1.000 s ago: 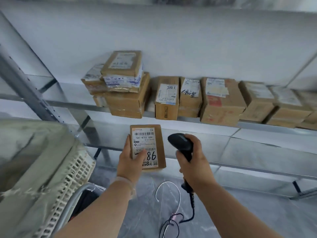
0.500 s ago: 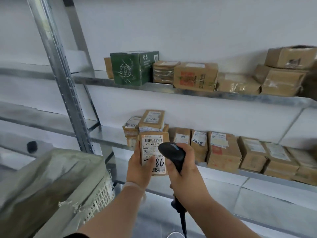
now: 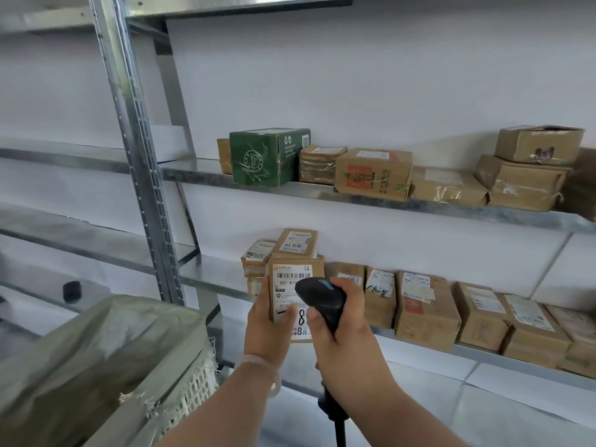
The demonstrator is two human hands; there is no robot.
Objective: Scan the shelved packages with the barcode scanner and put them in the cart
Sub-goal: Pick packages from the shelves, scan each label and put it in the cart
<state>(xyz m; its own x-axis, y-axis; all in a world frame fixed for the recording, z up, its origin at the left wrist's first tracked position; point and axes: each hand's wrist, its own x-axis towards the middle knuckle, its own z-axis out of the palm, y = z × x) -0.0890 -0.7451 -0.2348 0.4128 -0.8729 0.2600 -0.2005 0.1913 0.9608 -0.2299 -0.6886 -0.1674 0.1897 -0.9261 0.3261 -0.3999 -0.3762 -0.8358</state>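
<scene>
My left hand (image 3: 269, 321) holds a small brown cardboard package (image 3: 292, 279) upright, its white barcode label facing me. My right hand (image 3: 342, 343) grips a black barcode scanner (image 3: 321, 301), whose head sits right in front of the label and covers part of it. The scanner's cable hangs down below my wrist. The cart (image 3: 193, 379), a white lattice basket lined with a grey-green sack (image 3: 87, 356), stands at the lower left. More brown packages (image 3: 425, 311) line the lower shelf behind my hands.
An upper metal shelf (image 3: 419, 203) carries a green box (image 3: 267, 158) and several brown parcels. A steel upright post (image 3: 138, 156) stands left of the packages. A small black object (image 3: 71, 291) sits on the left shelf. White wall lies behind.
My view has tilted up, bringing the upper shelf in. Both hands rose with the package and scanner, and the scanner moved left over the label.
</scene>
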